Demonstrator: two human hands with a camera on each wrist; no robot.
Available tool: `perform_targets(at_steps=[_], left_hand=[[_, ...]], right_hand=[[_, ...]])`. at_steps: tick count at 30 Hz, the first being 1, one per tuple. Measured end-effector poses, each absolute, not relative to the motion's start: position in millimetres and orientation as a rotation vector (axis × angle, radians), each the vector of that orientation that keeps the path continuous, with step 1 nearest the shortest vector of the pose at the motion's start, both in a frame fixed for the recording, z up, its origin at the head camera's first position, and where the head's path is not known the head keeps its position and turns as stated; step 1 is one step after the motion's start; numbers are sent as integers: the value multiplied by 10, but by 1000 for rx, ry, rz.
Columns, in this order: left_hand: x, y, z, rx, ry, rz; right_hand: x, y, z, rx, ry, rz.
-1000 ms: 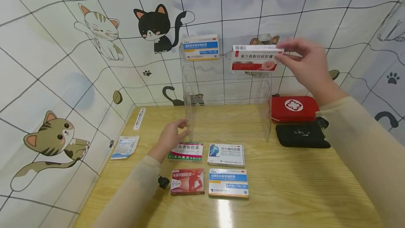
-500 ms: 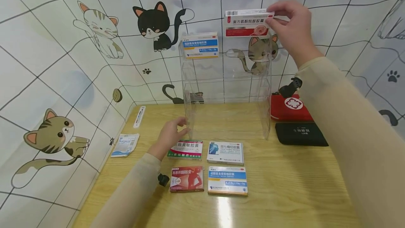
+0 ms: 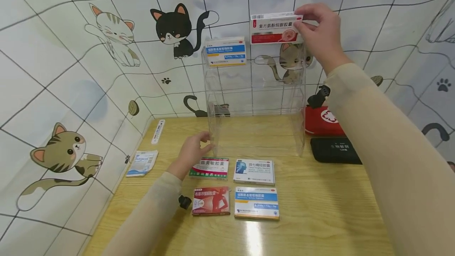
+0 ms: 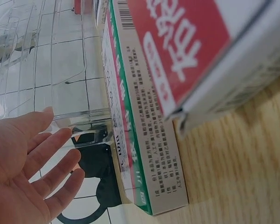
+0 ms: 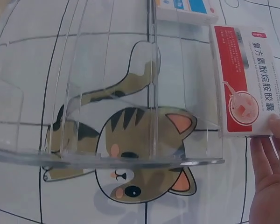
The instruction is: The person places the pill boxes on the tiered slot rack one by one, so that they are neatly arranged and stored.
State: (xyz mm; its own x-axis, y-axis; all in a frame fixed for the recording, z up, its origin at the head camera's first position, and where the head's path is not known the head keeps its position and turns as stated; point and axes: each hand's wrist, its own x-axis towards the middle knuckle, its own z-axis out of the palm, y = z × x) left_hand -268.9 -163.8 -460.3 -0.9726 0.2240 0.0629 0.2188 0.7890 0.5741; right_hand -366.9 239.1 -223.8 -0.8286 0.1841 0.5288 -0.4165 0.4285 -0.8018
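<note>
My right hand (image 3: 321, 36) pinches the right end of a red-and-white medicine box (image 3: 271, 31) between thumb and fingers. The box is above the top tier of a clear acrylic display rack (image 3: 256, 112), its printed face toward me. Left of it, a blue-and-white medicine box (image 3: 225, 52) stands upright on that tier. My left hand (image 3: 192, 151) is at the rack's lower left side, fingers loosely extended in the left wrist view, thumb tip right by the clear plastic. Just below this hand lies a green-and-white medicine box (image 3: 209, 169), partly covered by it.
Before the rack lie a white medicine box (image 3: 254, 172), a red one (image 3: 211, 200) and another blue-and-white one (image 3: 256, 203). At right are a red case (image 3: 316, 121) and black pouch (image 3: 334, 151); at left, a Surgical packet (image 3: 142, 163) and white strip (image 3: 158, 131).
My right hand has raised the red-and-white box from in front of the top tier to above it, then shifted it slightly left. My left hand stays at the rack's side.
</note>
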Motion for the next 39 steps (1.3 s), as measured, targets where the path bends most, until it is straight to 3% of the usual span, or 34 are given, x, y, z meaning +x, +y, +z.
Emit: perform_targets(at_steps=[16,27,33,39], left_hand=[[-2692,-1623,-4608,341,2960,968],[-2701,-1639,-4630,319,2963,954],[-2702,-1643,-4610,326,2956,953],[-2713,-1625,-4634,328,2960,956]], right_hand=[[-3843,2526,-2554,185,-2334,1292],[-3838,2487,-2572,263,-2489,914],[-3598,2484,-2596,220,-2419,990],[-3100,2477,-2932,354,-2252,1182]])
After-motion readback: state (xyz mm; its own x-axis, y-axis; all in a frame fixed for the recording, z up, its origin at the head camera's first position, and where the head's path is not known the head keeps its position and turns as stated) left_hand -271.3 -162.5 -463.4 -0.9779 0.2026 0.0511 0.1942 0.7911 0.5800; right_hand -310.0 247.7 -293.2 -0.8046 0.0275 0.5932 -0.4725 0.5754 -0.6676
